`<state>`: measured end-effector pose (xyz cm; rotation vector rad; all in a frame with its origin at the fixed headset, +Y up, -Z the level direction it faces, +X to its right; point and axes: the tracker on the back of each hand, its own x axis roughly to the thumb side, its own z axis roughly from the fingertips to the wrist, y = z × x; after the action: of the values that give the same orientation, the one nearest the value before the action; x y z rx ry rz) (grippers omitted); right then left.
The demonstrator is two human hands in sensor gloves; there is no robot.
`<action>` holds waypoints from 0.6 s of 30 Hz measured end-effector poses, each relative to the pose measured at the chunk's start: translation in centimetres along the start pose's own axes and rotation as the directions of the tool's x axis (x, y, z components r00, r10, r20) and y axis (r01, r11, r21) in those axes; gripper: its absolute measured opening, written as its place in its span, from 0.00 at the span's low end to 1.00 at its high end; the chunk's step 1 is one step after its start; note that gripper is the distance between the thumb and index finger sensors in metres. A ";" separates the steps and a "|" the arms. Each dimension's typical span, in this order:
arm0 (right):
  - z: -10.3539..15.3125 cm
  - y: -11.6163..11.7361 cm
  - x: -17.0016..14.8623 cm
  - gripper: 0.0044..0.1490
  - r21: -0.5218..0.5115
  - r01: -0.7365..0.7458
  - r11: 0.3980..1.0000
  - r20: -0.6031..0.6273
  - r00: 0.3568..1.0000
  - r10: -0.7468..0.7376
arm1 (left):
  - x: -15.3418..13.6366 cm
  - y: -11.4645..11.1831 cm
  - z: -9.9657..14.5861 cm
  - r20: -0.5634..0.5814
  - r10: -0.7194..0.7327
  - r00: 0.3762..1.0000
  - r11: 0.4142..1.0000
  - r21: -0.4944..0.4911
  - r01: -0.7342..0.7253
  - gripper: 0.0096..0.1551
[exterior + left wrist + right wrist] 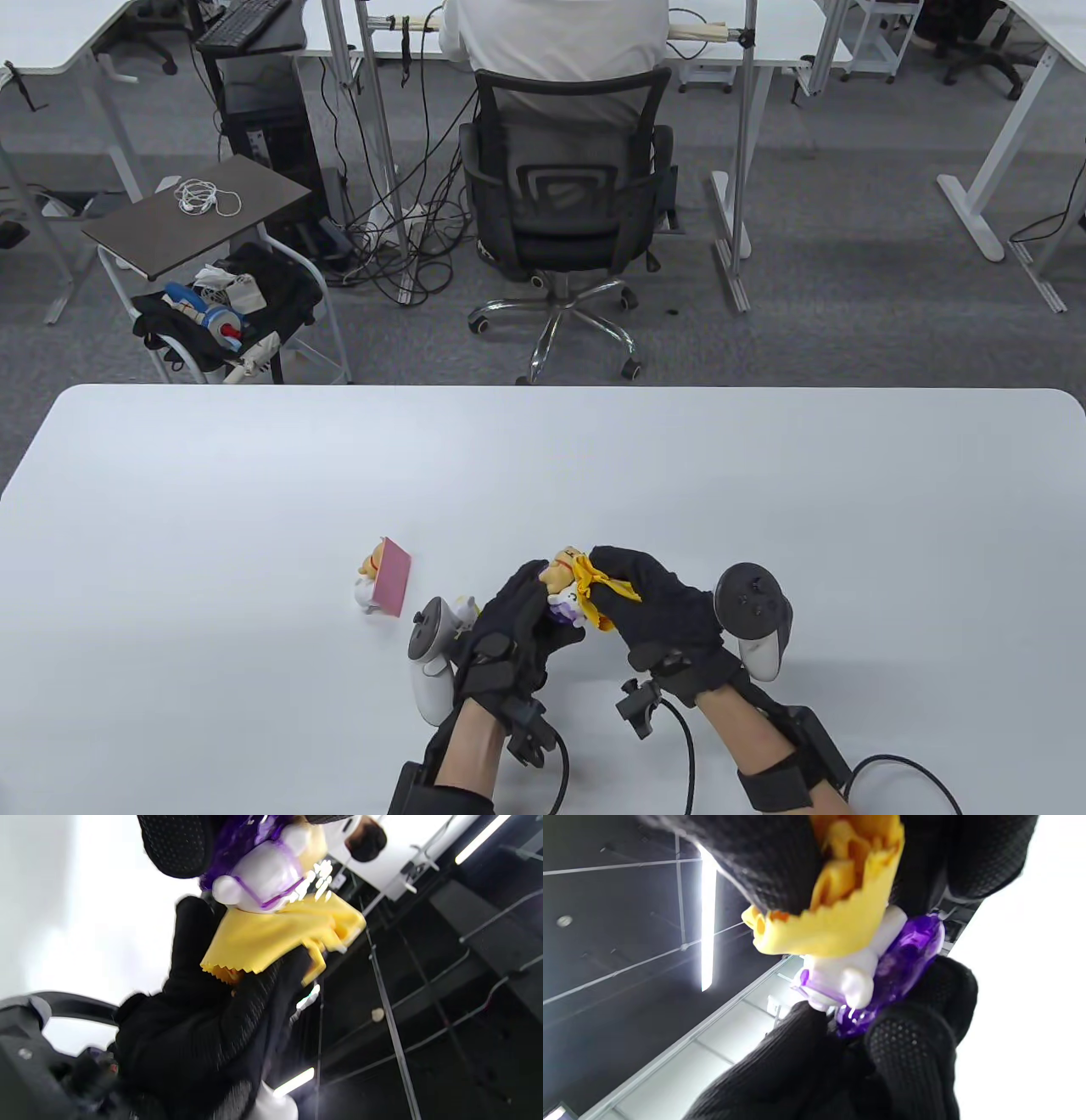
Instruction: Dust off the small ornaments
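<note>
Off to the left of the left hand, a small figurine with an orange head and white body behind a pink card [383, 580] stands on the white table [254, 475], apart from the glove. Just beside the left hand's tracker, a small pale ornament with a touch of purple [466, 608] peeks out on the tabletop; little of it shows.

The left hand [509, 624], in a black sensor glove, has its fingers curled around a small glossy figurine with a white body and clear purple base [563, 604], held up off the table between the two hands. In the right wrist view its fingertips [908, 1052] press against the purple base [903, 963].

The right hand [662, 607], directly to the right and touching the same figurine, pinches a bunched yellow cloth with a zigzag edge [592, 586] in its fingers and presses it onto the figurine. The left wrist view shows the cloth [280, 935] lying against the white body [263, 874].
</note>
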<state>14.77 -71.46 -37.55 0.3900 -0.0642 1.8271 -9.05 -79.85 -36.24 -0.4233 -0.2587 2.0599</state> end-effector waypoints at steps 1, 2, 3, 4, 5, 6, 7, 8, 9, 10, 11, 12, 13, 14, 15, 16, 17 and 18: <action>-0.1 -0.4 -0.4 0.31 0.003 0.044 0.999 -0.027 0.999 -0.044 | 0.3 0.0 -0.1 0.012 -0.050 0.999 0.999 -0.011 0.050 0.36; -0.2 -0.7 -0.7 0.31 -0.007 0.079 0.997 -0.054 0.995 -0.079 | 0.4 0.0 -0.1 0.018 -0.085 0.996 0.996 -0.021 0.085 0.36; -0.2 -0.9 -1.1 0.31 -0.045 0.148 0.988 -0.088 0.985 -0.152 | 0.8 -0.2 -0.2 0.037 -0.153 0.988 0.988 -0.033 0.154 0.37; -0.2 -1.0 -1.1 0.31 -0.051 0.174 0.983 -0.106 0.978 -0.179 | 1.1 -0.4 -0.2 0.048 -0.203 0.978 0.978 -0.033 0.204 0.38; -0.2 -1.1 -1.1 0.31 -0.049 0.202 0.978 -0.125 0.970 -0.207 | 1.3 -0.7 -0.2 0.061 -0.258 0.964 0.965 -0.024 0.260 0.39; -0.2 -1.2 -0.9 0.31 -0.058 0.227 0.972 -0.138 0.963 -0.233 | 1.6 -0.8 -0.3 0.090 -0.333 0.939 0.942 -0.006 0.334 0.40; -0.2 -1.3 -0.9 0.31 -0.071 0.229 0.971 -0.143 0.961 -0.237 | 1.8 -0.9 -0.3 0.099 -0.369 0.924 0.929 0.003 0.371 0.40; -0.2 -1.3 -0.7 0.31 -0.057 0.250 0.967 -0.148 0.955 -0.256 | 2.1 -0.9 -0.2 0.127 -0.407 0.904 0.913 0.020 0.408 0.40; -0.2 -1.3 -0.7 0.31 -0.051 0.255 0.966 -0.150 0.954 -0.260 | 2.2 -0.9 -0.2 0.137 -0.410 0.902 0.911 0.025 0.411 0.40; -0.2 -1.1 -0.6 0.31 -0.033 0.257 0.966 -0.140 0.956 -0.259 | 2.4 -0.7 0.0 0.147 -0.396 0.906 0.918 0.042 0.394 0.39; -0.2 -1.0 -0.4 0.31 -0.023 0.225 0.974 -0.120 0.967 -0.226 | 2.4 -0.6 0.1 0.143 -0.385 0.912 0.923 0.055 0.381 0.39; -0.2 -0.9 -0.2 0.31 -0.018 0.165 0.986 -0.100 0.981 -0.166 | 2.5 -0.5 0.1 0.144 -0.378 0.915 0.926 0.056 0.374 0.39; -0.2 -0.7 0.2 0.31 -0.013 0.058 0.998 -0.066 0.996 -0.059 | 2.6 -0.4 0.2 0.137 -0.380 0.915 0.925 0.062 0.375 0.39; -0.1 -0.5 0.7 0.32 -0.014 -0.072 0.997 -0.016 0.997 0.072 | 2.8 -0.2 0.4 0.109 -0.410 0.906 0.911 0.102 0.400 0.39; 0.2 -0.3 1.4 0.32 -0.035 -0.206 0.978 0.055 0.977 0.208 | 3.0 -0.1 0.6 0.091 -0.462 0.882 0.883 0.141 0.448 0.39; 0.5 0.0 2.1 0.31 -0.050 -0.273 0.961 0.129 0.952 0.277 | 3.2 0.0 0.7 0.073 -0.532 0.843 0.838 0.183 0.513 0.39; 0.7 0.4 2.8 0.31 -0.037 -0.314 0.949 0.187 0.930 0.315 | 3.5 0.0 0.9 0.056 -0.598 0.799 0.788 0.222 0.574 0.39; 0.7 0.8 3.3 0.30 -0.008 -0.352 0.936 0.230 0.910 0.344 | 3.6 -0.2 1.0 0.041 -0.650 0.759 0.741 0.255 0.621 0.39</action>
<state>13.42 -68.86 -35.76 0.6453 -0.2787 2.1292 -10.99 -76.65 -35.95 -0.0352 -0.2029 1.4058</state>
